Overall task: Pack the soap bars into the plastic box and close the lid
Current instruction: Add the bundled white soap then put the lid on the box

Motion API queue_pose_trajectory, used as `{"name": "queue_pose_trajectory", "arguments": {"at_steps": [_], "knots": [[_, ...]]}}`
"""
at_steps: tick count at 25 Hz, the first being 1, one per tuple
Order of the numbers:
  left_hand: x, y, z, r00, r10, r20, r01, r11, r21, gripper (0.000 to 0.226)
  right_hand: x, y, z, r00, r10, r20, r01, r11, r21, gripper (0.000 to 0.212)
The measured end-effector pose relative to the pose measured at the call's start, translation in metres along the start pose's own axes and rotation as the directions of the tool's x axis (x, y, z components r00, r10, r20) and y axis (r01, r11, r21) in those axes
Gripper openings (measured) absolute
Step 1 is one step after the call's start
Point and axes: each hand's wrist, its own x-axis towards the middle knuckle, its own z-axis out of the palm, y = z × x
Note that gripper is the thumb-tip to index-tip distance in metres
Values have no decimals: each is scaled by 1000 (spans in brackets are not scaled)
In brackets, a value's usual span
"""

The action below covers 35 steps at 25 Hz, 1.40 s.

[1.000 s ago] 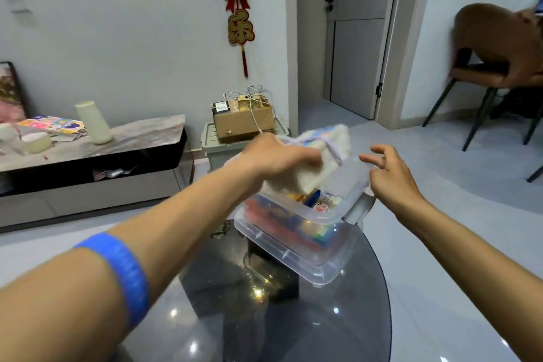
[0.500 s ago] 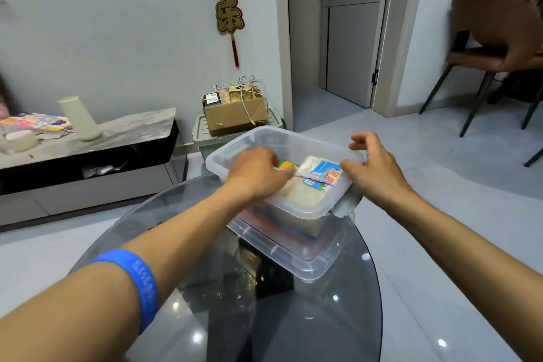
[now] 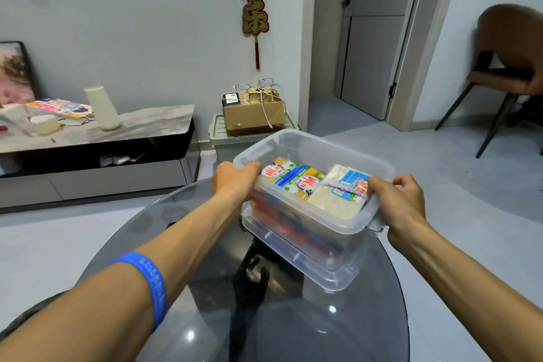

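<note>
Glass tabletop [image 3: 293,332]: plastic box [image 3: 338,214] full of soap bars [image 3: 296,181], rim gripped by left hand [image 3: 235,181] and right hand [image 3: 398,203].

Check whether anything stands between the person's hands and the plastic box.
Nothing visible does. The left hand and right hand grip opposite sides of the box at its rim, with the soap bars inside.

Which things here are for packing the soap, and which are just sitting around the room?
For the job:
- clear plastic box
- clear lid beneath it
- wrapped soap bars inside
- left hand and right hand, gripping the rim

Just lying about:
- cream vase
- brown cardboard carton
- red wall ornament
- brown chair
</note>
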Motion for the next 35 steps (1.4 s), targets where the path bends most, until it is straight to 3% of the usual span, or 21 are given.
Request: {"name": "queue_pose_trajectory", "arguments": {"at_steps": [7,10,13,18,21,23,24,25,26,27,28,29,31,32,33,35], "knots": [[-48,15,-92,984,129,-122,-137,988,-63,37,-52,-43,16,984,-127,127,119,991,62,14],[-85,-1,-148,978,51,-201,-65,996,-63,50,-91,-53,33,957,-112,266,118,993,-6,20],[-112,-33,-184,967,-37,-252,26,999,-47,47,-123,-34,51,926,-31,377,73,992,-98,23],[-121,-77,-205,961,-122,-247,107,992,-73,41,-140,-3,73,901,32,432,50,983,-176,9],[-117,-87,-206,969,-90,-229,97,995,22,47,-133,2,82,884,33,467,73,976,-207,7],[-111,-87,-212,974,5,-228,56,964,259,55,-122,-3,81,859,38,510,104,963,-247,15],[-108,-88,-215,960,150,-238,-18,877,480,59,-115,-3,77,844,55,533,82,970,-229,25],[-106,-92,-217,902,380,-205,-154,728,669,59,-108,0,70,831,83,550,43,976,-212,35],[-106,-96,-217,781,620,-69,-359,538,763,57,-102,7,62,830,101,549,27,975,-221,42],[-111,-98,-214,647,751,134,-565,353,746,54,-98,17,53,835,71,546,110,950,-293,43],[-117,-100,-209,532,783,322,-720,218,659,53,-94,30,45,821,3,572,300,849,-436,40],[-122,-103,-202,463,761,454,-796,133,590,51,-91,45,37,780,-54,623,502,648,-573,34],[-122,-107,-189,456,725,516,-788,60,613,44,-90,70,29,667,-92,739,738,218,-639,33],[-118,-106,-185,461,736,496,-757,35,652,40,-89,78,30,637,-114,763,771,100,-629,38],[-116,-105,-182,461,747,478,-725,7,689,37,-86,82,32,624,-151,767,779,45,-625,37],[-114,-107,-180,468,754,460,-688,-15,726,30,-82,83,35,633,-200,747,771,79,-632,24]]}}
